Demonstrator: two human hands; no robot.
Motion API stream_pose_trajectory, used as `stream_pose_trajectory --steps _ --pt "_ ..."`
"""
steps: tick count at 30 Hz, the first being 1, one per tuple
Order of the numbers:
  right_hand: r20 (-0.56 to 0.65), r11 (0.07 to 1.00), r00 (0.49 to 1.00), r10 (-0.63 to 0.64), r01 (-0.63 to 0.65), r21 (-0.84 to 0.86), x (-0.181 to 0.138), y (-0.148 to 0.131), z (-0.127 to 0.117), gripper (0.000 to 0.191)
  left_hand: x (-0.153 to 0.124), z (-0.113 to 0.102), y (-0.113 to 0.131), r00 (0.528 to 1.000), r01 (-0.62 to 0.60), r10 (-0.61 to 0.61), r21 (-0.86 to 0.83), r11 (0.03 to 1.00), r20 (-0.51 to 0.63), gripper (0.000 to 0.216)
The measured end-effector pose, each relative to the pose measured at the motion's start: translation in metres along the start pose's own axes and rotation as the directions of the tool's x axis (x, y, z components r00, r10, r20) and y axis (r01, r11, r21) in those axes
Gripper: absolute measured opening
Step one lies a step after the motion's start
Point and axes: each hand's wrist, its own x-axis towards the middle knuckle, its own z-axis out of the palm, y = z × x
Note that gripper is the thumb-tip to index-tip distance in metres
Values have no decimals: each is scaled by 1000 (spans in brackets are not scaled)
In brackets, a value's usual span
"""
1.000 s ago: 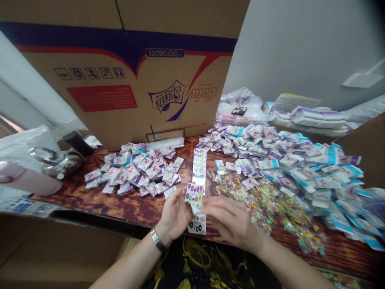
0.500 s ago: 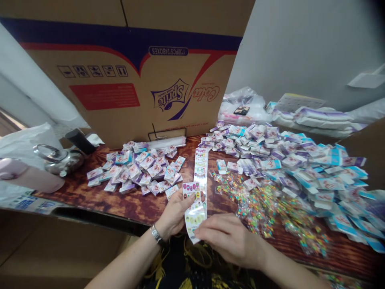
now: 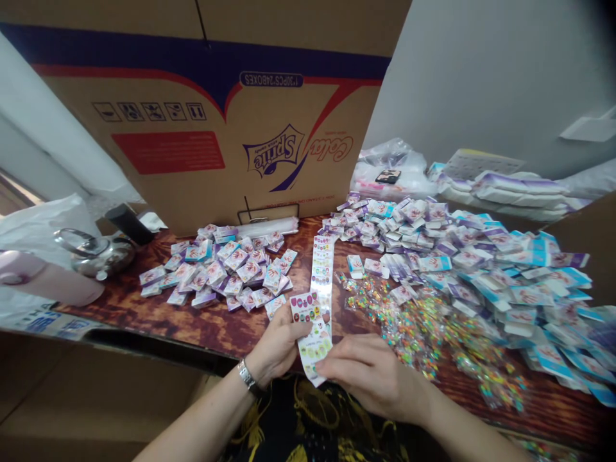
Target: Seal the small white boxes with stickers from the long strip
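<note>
A long sticker strip (image 3: 321,269) printed with small coloured shapes runs from the middle of the wooden table (image 3: 192,324) towards me. My left hand (image 3: 279,343), with a watch on its wrist, pinches the strip's upper near section between thumb and fingers. My right hand (image 3: 370,375) is closed on the strip's lowest section (image 3: 314,350), which bends down over the table's front edge. A pile of small purple and white packets (image 3: 226,273) lies just left of the strip. Clear bags of bright beads (image 3: 414,327) lie right of my hands.
A big cardboard box (image 3: 216,122) stands across the back of the table. A much larger heap of packets (image 3: 481,269) covers the right side. At the far left are a metal kettle (image 3: 94,253), a pink bottle (image 3: 43,282) and a black cylinder (image 3: 128,224). White bags (image 3: 500,186) lie behind.
The strip's near end, folded and hanging a second ago, has been pulled out and down by my right hand. My left hand shifted its pinch slightly along the strip.
</note>
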Motion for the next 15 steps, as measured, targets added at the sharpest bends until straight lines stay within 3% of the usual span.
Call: stream_pose_trajectory --steps 7,10,12,15 --pt "24 998 999 -23 21 60 -1 -2 5 19 2 -1 -3 993 -54 52 -14 998 -101 34" --pt "89 993 996 7 -17 113 -3 7 7 34 1 1 2 993 -58 55 -20 998 -108 31" --pt "94 997 993 76 -76 5 -9 18 13 37 0 3 4 994 -44 41 -26 999 -96 29" --pt "-49 974 983 179 -184 -135 -19 34 28 28 -2 6 5 998 -7 6 -25 1000 -62 26"
